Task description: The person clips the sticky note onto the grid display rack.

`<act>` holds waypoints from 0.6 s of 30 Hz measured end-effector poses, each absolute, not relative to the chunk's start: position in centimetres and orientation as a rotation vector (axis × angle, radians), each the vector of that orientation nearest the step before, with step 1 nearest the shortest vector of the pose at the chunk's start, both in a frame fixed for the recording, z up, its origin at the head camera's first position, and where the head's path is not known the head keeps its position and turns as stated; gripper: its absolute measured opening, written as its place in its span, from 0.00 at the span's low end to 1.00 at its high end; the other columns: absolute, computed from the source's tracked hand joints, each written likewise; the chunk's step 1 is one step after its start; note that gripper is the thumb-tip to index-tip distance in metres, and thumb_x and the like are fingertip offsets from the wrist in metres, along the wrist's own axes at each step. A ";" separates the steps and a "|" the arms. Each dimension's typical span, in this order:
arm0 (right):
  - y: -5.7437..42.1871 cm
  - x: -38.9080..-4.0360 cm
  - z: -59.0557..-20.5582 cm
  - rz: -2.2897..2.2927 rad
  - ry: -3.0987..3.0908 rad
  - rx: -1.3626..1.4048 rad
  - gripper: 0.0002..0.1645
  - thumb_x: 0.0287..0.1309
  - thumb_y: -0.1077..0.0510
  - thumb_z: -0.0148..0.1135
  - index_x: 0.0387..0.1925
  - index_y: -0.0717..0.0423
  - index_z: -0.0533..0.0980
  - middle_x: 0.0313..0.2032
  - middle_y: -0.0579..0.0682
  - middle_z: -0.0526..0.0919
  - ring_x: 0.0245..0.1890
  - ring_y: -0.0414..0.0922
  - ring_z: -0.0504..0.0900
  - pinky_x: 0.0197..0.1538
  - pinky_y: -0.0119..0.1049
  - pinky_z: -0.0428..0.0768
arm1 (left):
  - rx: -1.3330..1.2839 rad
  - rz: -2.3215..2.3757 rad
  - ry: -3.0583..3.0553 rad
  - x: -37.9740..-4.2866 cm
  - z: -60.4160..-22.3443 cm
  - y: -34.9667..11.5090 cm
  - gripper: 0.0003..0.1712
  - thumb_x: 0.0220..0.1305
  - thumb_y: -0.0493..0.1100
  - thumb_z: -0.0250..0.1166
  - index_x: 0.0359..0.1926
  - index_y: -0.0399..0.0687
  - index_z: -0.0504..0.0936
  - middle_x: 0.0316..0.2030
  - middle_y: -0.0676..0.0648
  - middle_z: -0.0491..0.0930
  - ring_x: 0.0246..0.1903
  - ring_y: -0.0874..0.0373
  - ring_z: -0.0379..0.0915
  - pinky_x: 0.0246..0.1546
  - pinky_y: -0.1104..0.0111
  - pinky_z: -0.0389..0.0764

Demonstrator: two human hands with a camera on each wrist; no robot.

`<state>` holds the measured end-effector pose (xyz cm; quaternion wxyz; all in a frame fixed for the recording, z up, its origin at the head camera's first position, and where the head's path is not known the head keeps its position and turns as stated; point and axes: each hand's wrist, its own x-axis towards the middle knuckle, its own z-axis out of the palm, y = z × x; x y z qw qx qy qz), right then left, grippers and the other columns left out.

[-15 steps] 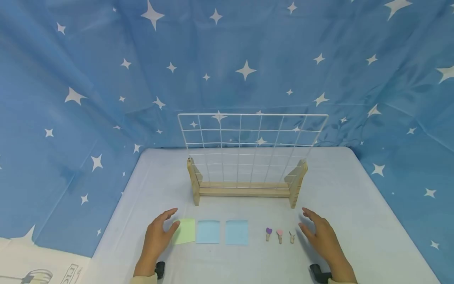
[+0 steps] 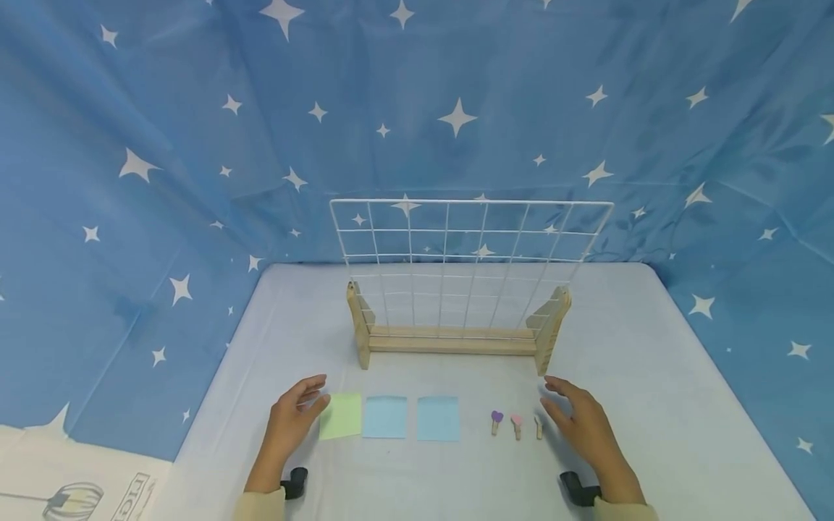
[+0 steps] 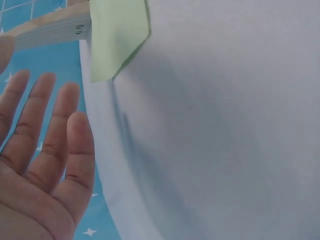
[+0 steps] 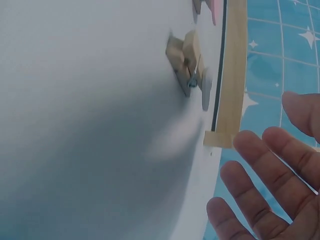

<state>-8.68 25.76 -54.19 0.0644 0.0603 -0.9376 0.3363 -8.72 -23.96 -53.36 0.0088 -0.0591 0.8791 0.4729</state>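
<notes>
My left hand (image 2: 291,421) is held beside the light green sticky note (image 2: 342,417), fingers gently bent and nothing in them. Right of that note lie two blue sticky notes, a nearer one (image 2: 385,417) and a farther one (image 2: 438,419). My right hand (image 2: 582,423) hovers to the right of a row of small wooden clothespins, with nothing in its grasp. One clothespin has a purple heart (image 2: 496,417), another a pink heart (image 2: 517,420). The rightmost clothespin (image 2: 538,427) is nearest my right hand; the right wrist view shows its wooden arms (image 4: 184,55) and metal spring.
Behind the notes and clothespins, a white wire grid (image 2: 445,231) stands upright in a wooden base (image 2: 451,344). White cloth (image 2: 417,477) covers the table. Blue star-patterned curtain (image 2: 365,87) surrounds the back and sides. A printed cloth (image 2: 39,463) shows at lower left.
The head view has tilted slightly, so the scene sits a little higher. My right hand has come slightly left, closer to the rightmost clothespin; my left hand stays by the green note.
</notes>
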 end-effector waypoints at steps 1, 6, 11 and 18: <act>25.7 -8.7 -54.2 1.028 -2.832 0.178 0.25 0.72 0.62 0.70 0.64 0.69 0.78 0.55 0.65 0.88 0.58 0.71 0.83 0.57 0.72 0.81 | -0.194 1.489 2.727 -8.8 -53.4 -24.0 0.25 0.77 0.41 0.68 0.70 0.39 0.80 0.66 0.38 0.83 0.65 0.39 0.79 0.68 0.42 0.77; 25.4 -8.9 -54.3 1.107 -2.841 0.152 0.22 0.73 0.60 0.70 0.62 0.67 0.81 0.56 0.66 0.87 0.61 0.71 0.81 0.59 0.71 0.81 | -0.224 1.574 2.633 -8.9 -53.4 -24.3 0.25 0.78 0.42 0.68 0.70 0.36 0.79 0.66 0.37 0.82 0.65 0.39 0.78 0.68 0.47 0.78; 25.1 -9.0 -54.6 1.147 -2.830 0.151 0.19 0.73 0.61 0.70 0.60 0.66 0.83 0.56 0.65 0.88 0.62 0.70 0.81 0.59 0.70 0.81 | -0.268 1.713 2.495 -9.3 -53.7 -24.5 0.27 0.78 0.41 0.68 0.71 0.32 0.77 0.67 0.34 0.80 0.67 0.40 0.77 0.59 0.72 0.80; 24.7 -9.1 -54.8 1.211 -2.787 0.169 0.17 0.73 0.61 0.69 0.59 0.65 0.84 0.53 0.64 0.89 0.61 0.70 0.83 0.59 0.70 0.81 | -0.354 1.739 2.400 -9.6 -54.1 -25.1 0.27 0.77 0.40 0.68 0.71 0.33 0.77 0.67 0.34 0.80 0.65 0.44 0.78 0.51 0.77 0.80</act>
